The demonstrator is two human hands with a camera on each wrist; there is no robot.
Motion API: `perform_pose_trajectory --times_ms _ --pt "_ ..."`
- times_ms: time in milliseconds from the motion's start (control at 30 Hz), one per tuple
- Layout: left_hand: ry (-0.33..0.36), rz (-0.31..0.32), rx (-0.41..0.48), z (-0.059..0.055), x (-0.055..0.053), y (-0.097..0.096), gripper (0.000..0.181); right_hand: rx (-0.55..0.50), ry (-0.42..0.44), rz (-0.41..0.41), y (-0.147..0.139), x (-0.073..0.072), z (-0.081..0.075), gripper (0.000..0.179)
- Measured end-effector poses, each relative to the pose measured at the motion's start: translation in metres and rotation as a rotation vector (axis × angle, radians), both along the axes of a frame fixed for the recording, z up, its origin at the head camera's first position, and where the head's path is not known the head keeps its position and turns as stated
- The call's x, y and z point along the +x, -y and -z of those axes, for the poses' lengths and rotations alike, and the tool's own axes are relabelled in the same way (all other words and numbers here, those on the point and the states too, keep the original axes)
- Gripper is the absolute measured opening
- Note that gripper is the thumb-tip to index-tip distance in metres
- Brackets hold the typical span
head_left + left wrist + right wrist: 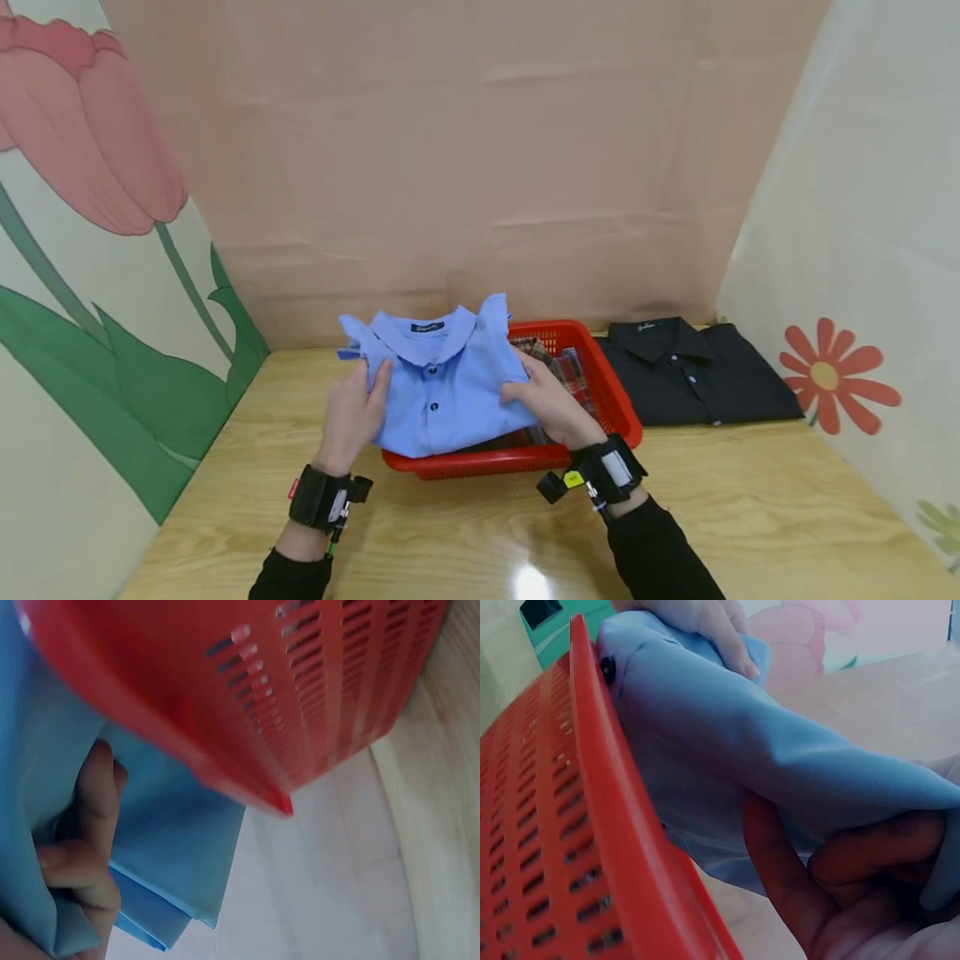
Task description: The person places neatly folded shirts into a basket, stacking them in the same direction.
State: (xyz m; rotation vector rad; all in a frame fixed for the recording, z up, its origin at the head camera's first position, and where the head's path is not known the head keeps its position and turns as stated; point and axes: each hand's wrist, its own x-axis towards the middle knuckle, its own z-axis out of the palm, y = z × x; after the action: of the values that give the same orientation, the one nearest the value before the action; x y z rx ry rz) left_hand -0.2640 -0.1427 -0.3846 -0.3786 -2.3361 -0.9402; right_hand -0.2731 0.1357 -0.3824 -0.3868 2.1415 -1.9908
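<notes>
A folded light blue shirt [450, 408] with a collar and dark buttons is held up over the left part of a red plastic basket [617, 392]. My left hand [354, 412] grips its left side, thumb on the front and fingers behind the cloth. On the shirt's right side, my right hand [551, 400] pinches the fabric the same way. Curled fingers [94, 817] show under the blue cloth in the left wrist view. The right wrist view has the shirt [705, 712] beside the basket rim [615, 802], with fingers beneath its edge.
Inside the basket lie plaid garments [573, 375], partly covered by the blue shirt. To its right, a folded black shirt [690, 375] rests on the wooden table [450, 533]. A brown paper-like wall [480, 167] stands behind, with flower-printed panels at both sides.
</notes>
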Motion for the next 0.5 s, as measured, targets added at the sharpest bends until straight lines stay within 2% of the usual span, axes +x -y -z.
perform_pose_trajectory --times_ms 200,400,500 --pt "0.023 0.094 -0.048 0.004 -0.002 -0.004 0.033 0.039 -0.019 -0.006 -0.014 -0.001 -0.001 0.079" --pt "-0.008 0.17 -0.08 0.011 -0.006 -0.009 0.019 0.052 -0.044 0.01 -0.031 -0.004 -0.002 0.078" --pt "0.008 0.204 -0.078 0.014 -0.009 -0.014 0.023 0.082 -0.056 0.017 -0.042 -0.005 -0.002 0.076"
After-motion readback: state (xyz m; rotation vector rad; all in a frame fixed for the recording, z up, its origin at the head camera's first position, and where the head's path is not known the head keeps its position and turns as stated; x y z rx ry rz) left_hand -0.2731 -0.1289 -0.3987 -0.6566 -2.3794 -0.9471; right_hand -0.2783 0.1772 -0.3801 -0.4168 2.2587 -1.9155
